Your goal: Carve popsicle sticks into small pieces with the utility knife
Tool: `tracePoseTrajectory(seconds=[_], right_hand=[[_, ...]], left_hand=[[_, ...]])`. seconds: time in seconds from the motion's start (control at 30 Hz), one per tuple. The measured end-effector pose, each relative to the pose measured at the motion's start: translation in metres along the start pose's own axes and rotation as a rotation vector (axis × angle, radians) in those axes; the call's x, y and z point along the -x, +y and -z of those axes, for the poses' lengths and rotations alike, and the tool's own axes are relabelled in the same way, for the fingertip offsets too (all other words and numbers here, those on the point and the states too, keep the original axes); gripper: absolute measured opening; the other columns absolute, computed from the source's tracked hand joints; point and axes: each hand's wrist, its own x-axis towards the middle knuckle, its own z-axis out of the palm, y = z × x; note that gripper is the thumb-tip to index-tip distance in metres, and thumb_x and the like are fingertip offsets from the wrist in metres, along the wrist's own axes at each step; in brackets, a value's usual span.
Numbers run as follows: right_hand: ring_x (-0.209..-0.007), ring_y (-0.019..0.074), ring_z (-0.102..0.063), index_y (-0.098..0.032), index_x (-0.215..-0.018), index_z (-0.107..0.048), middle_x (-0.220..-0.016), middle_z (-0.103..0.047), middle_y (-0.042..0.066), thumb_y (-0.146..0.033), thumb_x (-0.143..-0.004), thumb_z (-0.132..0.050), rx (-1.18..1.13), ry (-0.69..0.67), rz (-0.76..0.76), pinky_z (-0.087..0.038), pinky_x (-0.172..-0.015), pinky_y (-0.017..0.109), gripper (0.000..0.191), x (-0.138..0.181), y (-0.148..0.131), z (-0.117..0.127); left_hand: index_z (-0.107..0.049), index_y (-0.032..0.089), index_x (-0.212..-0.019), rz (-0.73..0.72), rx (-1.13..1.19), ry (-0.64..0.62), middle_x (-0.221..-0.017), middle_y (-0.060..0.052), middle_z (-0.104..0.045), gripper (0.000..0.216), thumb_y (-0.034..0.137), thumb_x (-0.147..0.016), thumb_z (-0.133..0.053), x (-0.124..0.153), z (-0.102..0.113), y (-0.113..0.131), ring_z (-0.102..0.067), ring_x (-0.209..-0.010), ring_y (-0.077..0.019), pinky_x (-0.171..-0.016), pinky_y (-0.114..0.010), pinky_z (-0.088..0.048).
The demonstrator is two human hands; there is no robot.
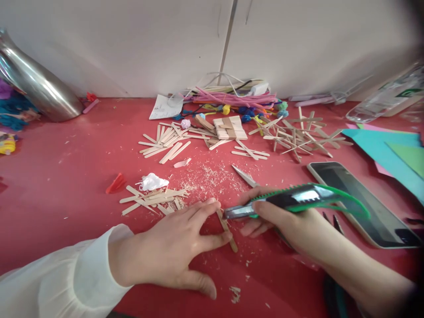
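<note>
My left hand (175, 243) lies spread on the red table, its fingers pressing down a single wooden craft stick (228, 232). In my right hand (281, 221) is a green and black utility knife (298, 197), its blade end touching or very near the upper part of that stick. Fine wood shavings (208, 176) are scattered just beyond. Cut craft sticks (152, 198) lie in a small pile past my left hand, beside a crumpled white piece (152, 181). Partly behind the right hand are scissors (244, 176) with pointed blades.
More craft sticks (165, 141) and a banded bundle (230, 128) lie farther back. A loose stick heap (301, 134) is at right. A phone (361, 198) and coloured paper (380, 145) flank my right arm. A steel bottle (39, 84) stands back left; pink pipe cleaners (232, 98) line the wall.
</note>
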Motion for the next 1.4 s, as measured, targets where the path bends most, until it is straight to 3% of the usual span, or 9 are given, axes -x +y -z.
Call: tracePoseTrajectory(seconds=[0.1,0.2,0.33,0.53,0.7,0.8,1.13,1.27,1.4], right_hand=[[-0.063,0.0163,-0.068,-0.025,-0.087,-0.061,-0.062,-0.069,-0.001,-0.036,-0.079,-0.049,0.349,0.013,0.206,-0.053,-0.054,0.025,0.018,0.009,0.001,0.004],[-0.066,0.0143,-0.066,-0.028,-0.086,-0.064,-0.074,-0.070,-0.001,-0.038,-0.081,-0.049,0.542,0.085,0.362,-0.051,-0.058,0.025,0.019,0.015,0.001,0.004],[-0.071,0.0137,-0.065,-0.029,-0.083,-0.065,-0.077,-0.069,-0.002,-0.034,-0.080,-0.049,0.586,0.103,0.446,-0.050,-0.070,0.026,0.017,0.015,0.003,0.000],[-0.063,0.0093,-0.066,-0.028,-0.082,-0.063,-0.073,-0.069,-0.005,-0.031,-0.082,-0.048,0.567,0.078,0.478,-0.051,-0.063,0.020,0.016,0.014,0.002,-0.004],[-0.065,0.0114,-0.067,-0.026,-0.078,-0.063,-0.070,-0.071,-0.004,-0.027,-0.080,-0.046,0.603,0.116,0.552,-0.051,-0.058,0.019,0.017,0.015,-0.001,-0.006],[-0.058,0.0108,-0.066,-0.026,-0.080,-0.062,-0.066,-0.069,-0.005,-0.025,-0.081,-0.045,0.613,0.114,0.538,-0.049,-0.051,0.018,0.017,0.017,0.000,-0.008],[-0.045,0.0089,-0.059,-0.025,-0.081,-0.062,-0.059,-0.066,-0.006,-0.021,-0.080,-0.043,0.637,-0.014,0.520,-0.047,-0.047,0.019,0.019,0.018,-0.010,-0.015],[-0.058,0.0137,-0.066,-0.025,-0.075,-0.063,-0.067,-0.070,-0.003,-0.023,-0.076,-0.047,0.484,0.019,0.390,-0.053,-0.053,0.022,0.017,0.011,-0.012,-0.011],[-0.063,0.0153,-0.069,-0.024,-0.073,-0.061,-0.073,-0.071,-0.002,-0.027,-0.074,-0.050,0.226,0.043,0.188,-0.056,-0.060,0.024,0.012,0.006,-0.010,-0.007]], left_hand=[[-0.039,0.027,-0.135,-0.018,0.003,0.004,-0.141,-0.020,-0.027,0.077,0.071,-0.072,-0.045,0.000,-0.001,-0.001,-0.033,-0.126,-0.0401,-0.093,-0.054,-0.039],[-0.039,0.027,-0.135,-0.035,-0.005,0.023,-0.138,-0.020,-0.030,0.075,0.071,-0.073,-0.045,0.001,-0.001,-0.001,-0.037,-0.123,-0.0385,-0.092,-0.052,-0.041],[-0.041,0.028,-0.133,-0.034,-0.008,0.023,-0.136,-0.019,-0.032,0.073,0.070,-0.074,-0.045,0.002,-0.001,0.000,-0.041,-0.120,-0.0372,-0.090,-0.050,-0.043],[-0.041,0.026,-0.134,-0.035,-0.009,0.023,-0.137,-0.020,-0.031,0.074,0.070,-0.074,-0.045,0.001,0.001,-0.001,-0.041,-0.120,-0.0379,-0.091,-0.051,-0.041],[-0.039,0.027,-0.135,-0.031,-0.002,0.018,-0.137,-0.020,-0.033,0.075,0.070,-0.074,-0.045,0.002,0.000,-0.001,-0.041,-0.120,-0.0384,-0.090,-0.052,-0.042],[-0.038,0.027,-0.135,-0.032,-0.004,0.016,-0.137,-0.019,-0.033,0.075,0.070,-0.074,-0.045,0.002,0.000,-0.001,-0.040,-0.121,-0.0383,-0.091,-0.052,-0.041],[-0.044,0.025,-0.132,-0.036,0.036,0.040,-0.136,-0.020,-0.035,0.075,0.069,-0.071,-0.051,0.001,0.003,0.001,-0.040,-0.121,-0.0402,-0.092,-0.053,-0.040],[-0.048,0.024,-0.129,-0.035,0.030,0.059,-0.131,-0.019,-0.040,0.074,0.069,-0.070,-0.052,0.000,0.002,0.002,-0.038,-0.122,-0.0394,-0.094,-0.051,-0.039],[-0.047,0.024,-0.130,-0.017,0.028,0.043,-0.140,-0.020,-0.029,0.076,0.071,-0.070,-0.050,0.000,0.000,0.001,-0.033,-0.126,-0.0421,-0.096,-0.055,-0.037]])
